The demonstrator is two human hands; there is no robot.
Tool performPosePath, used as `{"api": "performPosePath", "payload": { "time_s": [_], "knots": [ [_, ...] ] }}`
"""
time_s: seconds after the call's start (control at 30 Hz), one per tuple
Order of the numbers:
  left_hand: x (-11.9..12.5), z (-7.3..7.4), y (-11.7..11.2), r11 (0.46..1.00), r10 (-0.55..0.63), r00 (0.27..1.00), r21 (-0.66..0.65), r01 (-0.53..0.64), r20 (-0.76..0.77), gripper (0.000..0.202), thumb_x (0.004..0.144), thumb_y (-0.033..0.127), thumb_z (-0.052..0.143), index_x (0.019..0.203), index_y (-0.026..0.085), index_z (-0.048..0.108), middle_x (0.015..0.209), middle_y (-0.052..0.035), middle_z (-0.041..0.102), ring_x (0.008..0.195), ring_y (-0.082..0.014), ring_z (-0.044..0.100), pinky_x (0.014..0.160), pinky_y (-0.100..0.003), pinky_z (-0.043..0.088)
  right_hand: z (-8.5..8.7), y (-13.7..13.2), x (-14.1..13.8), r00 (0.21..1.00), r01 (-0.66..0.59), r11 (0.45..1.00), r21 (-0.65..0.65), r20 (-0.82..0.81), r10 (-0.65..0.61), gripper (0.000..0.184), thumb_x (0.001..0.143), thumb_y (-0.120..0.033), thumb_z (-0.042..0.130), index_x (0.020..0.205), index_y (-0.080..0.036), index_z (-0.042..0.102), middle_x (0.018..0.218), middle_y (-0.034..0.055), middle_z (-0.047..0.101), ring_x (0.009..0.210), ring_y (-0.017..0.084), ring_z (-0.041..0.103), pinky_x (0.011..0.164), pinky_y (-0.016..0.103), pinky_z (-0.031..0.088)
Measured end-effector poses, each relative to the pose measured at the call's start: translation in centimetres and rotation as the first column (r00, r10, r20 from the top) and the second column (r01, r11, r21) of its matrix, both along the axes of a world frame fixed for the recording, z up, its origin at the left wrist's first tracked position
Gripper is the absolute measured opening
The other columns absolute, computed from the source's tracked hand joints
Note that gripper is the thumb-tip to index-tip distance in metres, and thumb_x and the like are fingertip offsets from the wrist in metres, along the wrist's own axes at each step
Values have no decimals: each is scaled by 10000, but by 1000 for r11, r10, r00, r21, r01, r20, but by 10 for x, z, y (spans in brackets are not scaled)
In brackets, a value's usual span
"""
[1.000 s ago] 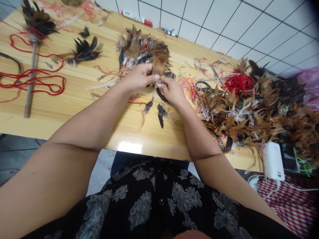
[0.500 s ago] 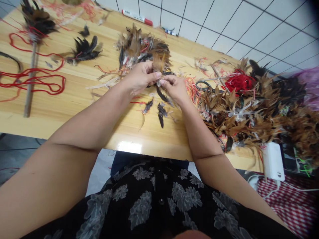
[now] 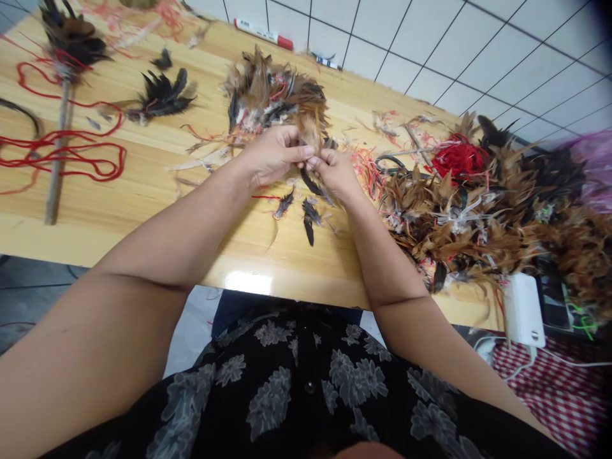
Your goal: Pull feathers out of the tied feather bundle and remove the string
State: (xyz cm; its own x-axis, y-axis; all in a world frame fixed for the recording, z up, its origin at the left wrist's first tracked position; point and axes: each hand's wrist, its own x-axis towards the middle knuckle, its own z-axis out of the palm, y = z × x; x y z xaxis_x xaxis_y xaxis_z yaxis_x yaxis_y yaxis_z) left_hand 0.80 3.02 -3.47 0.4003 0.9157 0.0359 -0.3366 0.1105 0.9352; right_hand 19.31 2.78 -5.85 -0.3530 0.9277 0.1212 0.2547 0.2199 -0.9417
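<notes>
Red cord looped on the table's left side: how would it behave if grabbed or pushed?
Likely floppy: the red cord lies in slack, uneven loops on the table. Probably light: a thin strand. It may snag when pulled, since it crosses the stick.

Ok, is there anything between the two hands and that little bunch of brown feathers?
Nothing visible does. The left hand and right hand both pinch the brown feather bunch at its base, over the table. Loose dark feathers lie on the wood below, apart from the grip.
</notes>
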Motion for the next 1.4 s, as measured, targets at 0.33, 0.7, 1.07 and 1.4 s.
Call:
{"api": "performPosePath", "payload": {
  "time_s": [0.33,0.7,1.07,1.4],
  "knots": [
    [-9,2,0,979,-203,977,21,202,60,486,699,477,1177,988,222,881,779,-6,791,782,-171,711,823,-329,580,36,-19,-7,980,-69,947,-314,-199,5,537,940,-587,951,795,-188,623,657,-71,522,607,58,387,554,196,329],
    [-6,4,-5,985,-171,985,-17,171,36,374,794,412,1133,902,187,855,751,-15,794,776,-205,828,815,-312,675,34,-15,-1,965,-156,949,-276,-250,86,651,890,-696,948,713,-190,580,630,-70,527,569,42,365,507,183,295],
    [4,13,-7,995,18,987,-96,-3,160,283,942,158,1008,748,169,802,664,2,709,622,-101,650,635,-217,540,42,-19,0,964,-76,968,-237,-265,10,614,854,-713,969,802,-192,647,894,45,806,731,91,578,648,205,482],
    [12,27,-13,976,114,973,-204,-73,201,407,1100,13,753,705,112,771,619,-1,645,558,-73,635,593,-158,532,39,-18,-1,955,-25,989,-149,-296,-20,629,763,-725,1021,822,-208,667,901,26,801,965,156,748,966,292,624]
  ]
}}
